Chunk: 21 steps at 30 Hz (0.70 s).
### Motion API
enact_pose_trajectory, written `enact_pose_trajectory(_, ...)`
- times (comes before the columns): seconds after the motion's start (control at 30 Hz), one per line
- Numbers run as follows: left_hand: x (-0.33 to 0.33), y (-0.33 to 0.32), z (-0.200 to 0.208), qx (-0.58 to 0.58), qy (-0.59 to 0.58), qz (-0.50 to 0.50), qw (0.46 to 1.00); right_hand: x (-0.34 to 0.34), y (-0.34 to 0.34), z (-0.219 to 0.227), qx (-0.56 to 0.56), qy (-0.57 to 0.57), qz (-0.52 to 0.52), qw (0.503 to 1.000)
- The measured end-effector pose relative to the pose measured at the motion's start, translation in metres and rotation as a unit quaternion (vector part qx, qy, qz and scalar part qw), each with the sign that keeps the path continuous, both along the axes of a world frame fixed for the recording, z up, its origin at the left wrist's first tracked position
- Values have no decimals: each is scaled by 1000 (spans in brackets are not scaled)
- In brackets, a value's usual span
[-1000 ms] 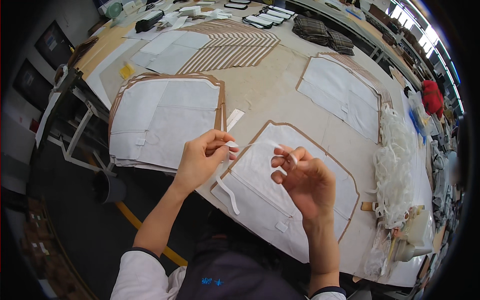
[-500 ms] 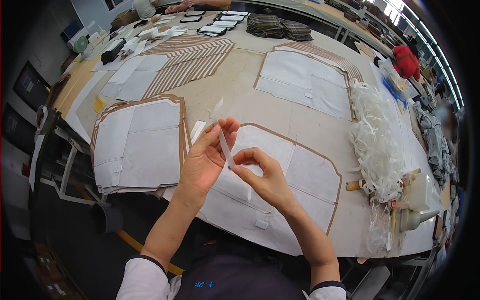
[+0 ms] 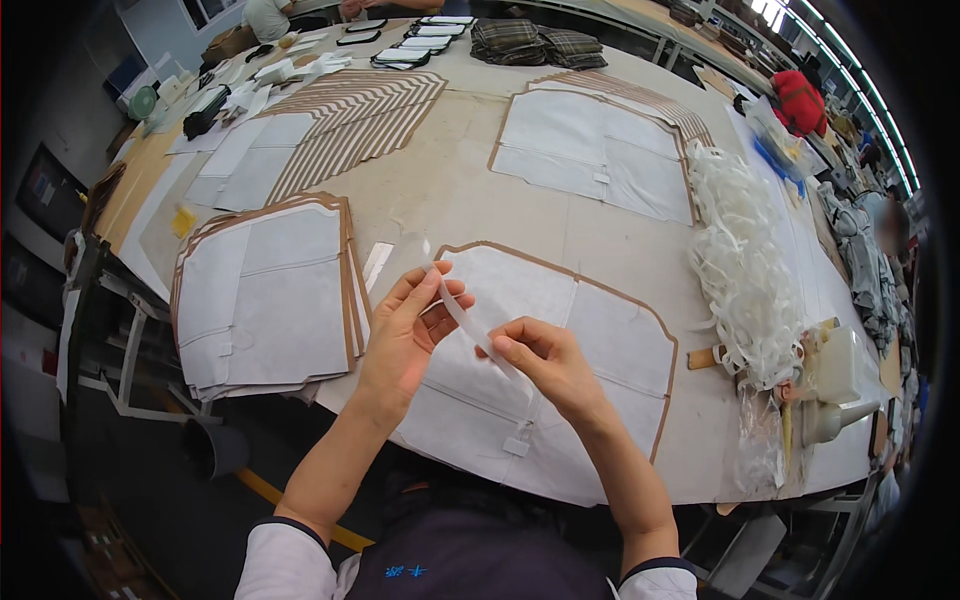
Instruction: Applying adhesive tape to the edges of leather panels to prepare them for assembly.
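Observation:
A narrow, translucent white strip [image 3: 464,320] runs slantwise between my two hands, above a white fabric panel [image 3: 620,350] with brown edging. Its upper end pokes out past the fingertips of my left hand [image 3: 400,335], where thumb and fingers pinch it. Lower down, my right hand [image 3: 555,365] grips the strip between thumb and forefinger, and its tail hangs on below over the panel. A small white tag [image 3: 516,446] lies on the panel near its front edge.
To the left sits a stack of similar panels [image 3: 285,290]; another stack [image 3: 555,140] lies at the far right, and fanned panels [image 3: 360,130] at the far left. A heap of white strips [image 3: 740,260] is at the right, beside a white plastic bottle [image 3: 838,365] and a spouted bottle [image 3: 838,420].
My right hand has moved a little right and down, away from the left, and more of the strip spans the gap. The whole view has shifted slightly.

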State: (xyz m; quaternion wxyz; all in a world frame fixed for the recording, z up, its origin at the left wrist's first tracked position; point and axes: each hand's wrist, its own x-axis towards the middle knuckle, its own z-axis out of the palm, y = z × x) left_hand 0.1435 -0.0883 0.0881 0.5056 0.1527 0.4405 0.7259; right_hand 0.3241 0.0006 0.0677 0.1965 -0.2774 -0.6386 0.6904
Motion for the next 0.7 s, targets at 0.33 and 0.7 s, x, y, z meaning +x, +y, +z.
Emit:
enact_pose_trajectory(0.33, -3, 23, 33, -50, 2, -409, 911, 12, 18, 36, 663, 19, -44, 747)
enact_pose_trajectory(0.7, -1, 69, 0, -139, 314, -465, 816, 100, 54, 14, 54, -188, 129, 972)
